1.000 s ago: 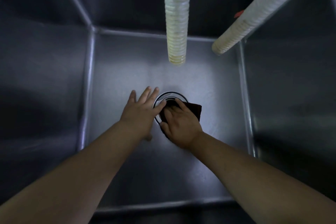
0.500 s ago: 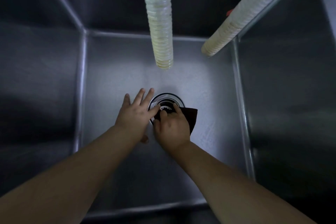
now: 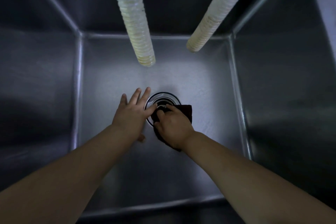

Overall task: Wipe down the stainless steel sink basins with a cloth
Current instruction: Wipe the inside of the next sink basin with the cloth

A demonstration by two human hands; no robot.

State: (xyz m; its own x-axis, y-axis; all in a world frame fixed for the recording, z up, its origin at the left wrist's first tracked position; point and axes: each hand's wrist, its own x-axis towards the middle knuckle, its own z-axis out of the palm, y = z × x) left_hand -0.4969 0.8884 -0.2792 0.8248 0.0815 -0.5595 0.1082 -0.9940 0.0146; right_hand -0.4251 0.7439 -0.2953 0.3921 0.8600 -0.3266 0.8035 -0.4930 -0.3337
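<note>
The deep stainless steel sink basin (image 3: pixel 112 82) carries a round metal drain (image 3: pixel 163 99) and a dark cloth (image 3: pixel 187 112) on its floor.

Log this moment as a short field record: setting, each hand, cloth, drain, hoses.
setting: deep stainless steel sink basin, seen from above, dimly lit
left hand: fingers straight and spread, flat on the basin floor beside the drain, index fingertip at the drain rim
right hand: fingers curled on the cloth, pressing it at the drain
cloth: dark, mostly under the right hand, covering the drain's near right part
drain: round metal ring, far part exposed
hoses: two pale ribbed hoses hanging into the basin, ends above the floor
</note>
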